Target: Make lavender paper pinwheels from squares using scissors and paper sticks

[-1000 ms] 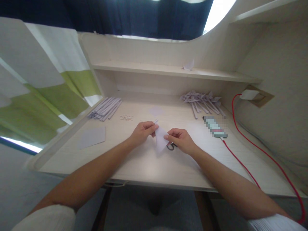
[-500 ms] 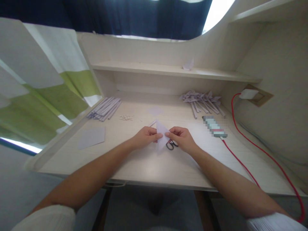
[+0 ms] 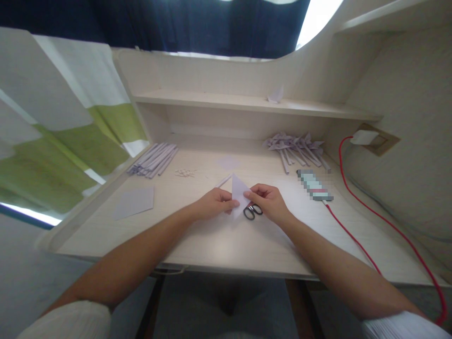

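Note:
A folded, triangular piece of white paper (image 3: 238, 187) is held above the desk between both hands. My left hand (image 3: 219, 202) pinches its lower left edge between thumb and fingers. On the opposite side, my right hand (image 3: 266, 200) grips the paper's right corner with thumb and forefinger. Scissors with dark handles (image 3: 249, 212) lie partly behind the paper and my right hand, so their blades are mostly hidden. Just beyond my left hand a thin rolled paper stick (image 3: 224, 181) rests on the desk, partly covered.
Rolled paper sticks (image 3: 155, 159) are stacked at the left, near paper sheets (image 3: 134, 202) and small pale bits (image 3: 185, 173). Paper pinwheels on sticks (image 3: 296, 146) pile up back right. A phone (image 3: 315, 185) charges by a red cable (image 3: 348, 230). Folded paper (image 3: 276, 95) sits on the shelf (image 3: 219, 100).
The folded paper has shifted slightly and its lower part looks smaller. My left thumb has moved a little lower on it, and more of the scissors' handles shows.

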Demonstrator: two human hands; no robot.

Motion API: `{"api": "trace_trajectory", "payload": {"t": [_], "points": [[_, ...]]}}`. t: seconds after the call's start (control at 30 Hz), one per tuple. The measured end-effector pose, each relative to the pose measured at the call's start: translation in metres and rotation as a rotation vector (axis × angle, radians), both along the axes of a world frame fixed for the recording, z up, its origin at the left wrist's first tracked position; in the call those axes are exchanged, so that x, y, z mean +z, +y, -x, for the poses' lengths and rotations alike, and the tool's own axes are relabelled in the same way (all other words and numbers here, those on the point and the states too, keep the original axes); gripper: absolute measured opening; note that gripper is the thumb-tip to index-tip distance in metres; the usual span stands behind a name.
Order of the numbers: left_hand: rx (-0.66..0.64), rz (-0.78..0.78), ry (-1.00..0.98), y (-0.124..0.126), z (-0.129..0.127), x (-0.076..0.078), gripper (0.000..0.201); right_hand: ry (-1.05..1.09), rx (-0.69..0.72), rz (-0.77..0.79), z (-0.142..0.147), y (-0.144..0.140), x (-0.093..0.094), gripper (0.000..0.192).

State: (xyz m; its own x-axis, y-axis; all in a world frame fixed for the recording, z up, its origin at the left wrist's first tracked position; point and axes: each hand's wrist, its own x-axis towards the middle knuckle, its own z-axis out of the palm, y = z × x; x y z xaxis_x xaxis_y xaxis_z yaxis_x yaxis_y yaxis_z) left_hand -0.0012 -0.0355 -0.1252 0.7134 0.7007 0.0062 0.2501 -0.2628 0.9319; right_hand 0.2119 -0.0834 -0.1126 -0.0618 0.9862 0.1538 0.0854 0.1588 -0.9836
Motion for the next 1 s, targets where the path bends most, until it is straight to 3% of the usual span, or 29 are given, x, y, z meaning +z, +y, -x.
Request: {"api": "trace_trajectory", "payload": {"t": [0.23, 0.5, 0.8, 1.0], "points": [[0.025, 0.013, -0.018, 0.002, -0.001, 0.002, 0.043, -0.011, 0.011, 0.008, 0.000, 0.000, 0.000, 0.025], [0.165, -0.131, -0.159, 0.003, 0.001, 0.013, 0.038, 0.025, 0.034, 0.034, 0.000, 0.001, -0.001, 0.029], [0.184, -0.226, -0.127, -0.001, 0.001, 0.016, 0.036, 0.025, 0.056, 0.055, -0.003, 0.003, -0.006, 0.032], [0.160, -0.164, -0.089, 0.000, -0.002, 0.012, 0.037, 0.053, 0.032, 0.044, -0.002, 0.004, -0.007, 0.033]]}}
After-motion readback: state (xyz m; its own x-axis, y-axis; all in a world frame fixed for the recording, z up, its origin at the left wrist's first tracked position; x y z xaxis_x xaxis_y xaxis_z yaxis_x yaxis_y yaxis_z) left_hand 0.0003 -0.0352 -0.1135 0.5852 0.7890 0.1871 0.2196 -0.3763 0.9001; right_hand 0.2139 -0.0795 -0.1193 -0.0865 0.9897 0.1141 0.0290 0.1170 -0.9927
